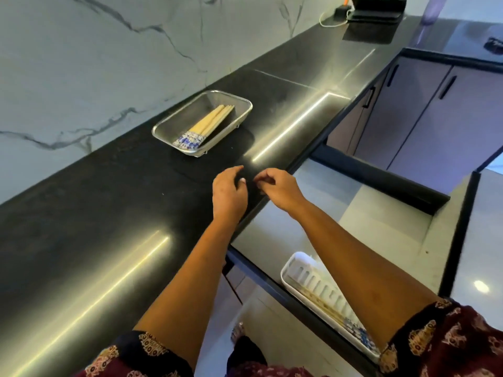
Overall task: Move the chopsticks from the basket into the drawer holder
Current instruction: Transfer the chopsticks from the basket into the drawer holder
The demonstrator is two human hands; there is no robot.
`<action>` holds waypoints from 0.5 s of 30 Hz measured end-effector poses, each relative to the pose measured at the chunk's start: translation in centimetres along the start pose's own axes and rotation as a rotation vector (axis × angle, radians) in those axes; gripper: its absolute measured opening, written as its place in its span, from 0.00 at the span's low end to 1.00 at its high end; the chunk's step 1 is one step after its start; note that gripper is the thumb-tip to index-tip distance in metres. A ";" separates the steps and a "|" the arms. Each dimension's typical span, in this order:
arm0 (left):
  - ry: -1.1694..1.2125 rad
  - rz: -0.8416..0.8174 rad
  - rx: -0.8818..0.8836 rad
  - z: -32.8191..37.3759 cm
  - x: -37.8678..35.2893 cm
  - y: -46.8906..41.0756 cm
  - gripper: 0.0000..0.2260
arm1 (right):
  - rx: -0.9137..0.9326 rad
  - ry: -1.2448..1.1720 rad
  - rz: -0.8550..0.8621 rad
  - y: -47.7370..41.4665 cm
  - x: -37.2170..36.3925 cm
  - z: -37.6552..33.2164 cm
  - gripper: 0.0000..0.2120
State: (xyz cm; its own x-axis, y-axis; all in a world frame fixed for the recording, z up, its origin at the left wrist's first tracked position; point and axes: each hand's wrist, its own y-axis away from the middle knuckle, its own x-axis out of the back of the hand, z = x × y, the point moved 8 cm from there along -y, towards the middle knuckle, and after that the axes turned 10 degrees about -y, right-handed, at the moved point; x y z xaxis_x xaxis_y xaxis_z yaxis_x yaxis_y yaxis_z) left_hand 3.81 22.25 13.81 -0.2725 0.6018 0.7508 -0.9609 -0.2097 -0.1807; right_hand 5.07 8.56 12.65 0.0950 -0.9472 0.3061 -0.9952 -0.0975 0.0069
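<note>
Nearest you, your right forearm (353,254) covers much of the white holder (296,270) in the open drawer (408,240). Only some blue-patterned ends (356,333) show in it, beside your sleeve (449,336). Your left hand (230,191) and right hand (277,186) hover close together over the counter (109,213) at its front edge, fingers loosely curled, with nothing visible in either. Farther back, the chopsticks (209,123) lie bunched in the mesh basket (163,126).

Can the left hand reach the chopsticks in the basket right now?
Probably yes. The left hand hovers just short of the basket, holding nothing, with only bare counter between them. The basket has no lid, and the chopsticks lie uncovered inside.
</note>
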 end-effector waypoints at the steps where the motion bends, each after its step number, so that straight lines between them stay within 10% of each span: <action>1: 0.019 0.030 0.023 -0.4 1.3 -1.5 0.16 | 0.007 -0.027 0.001 -1.3 -0.6 -1.3 0.08; 15: -0.037 -0.051 0.187 -9.6 7.7 -20.0 0.17 | -0.309 -0.356 0.051 -21.2 -11.7 -5.0 0.06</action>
State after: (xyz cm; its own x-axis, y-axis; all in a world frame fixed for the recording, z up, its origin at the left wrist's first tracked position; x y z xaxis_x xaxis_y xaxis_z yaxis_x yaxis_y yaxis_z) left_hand 20.44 38.45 17.13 -0.2179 0.5874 0.7794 -0.9467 -0.3212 -0.0226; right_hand 24.99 23.25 13.64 -0.0063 -0.9995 -0.0315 -0.9541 -0.0034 0.2993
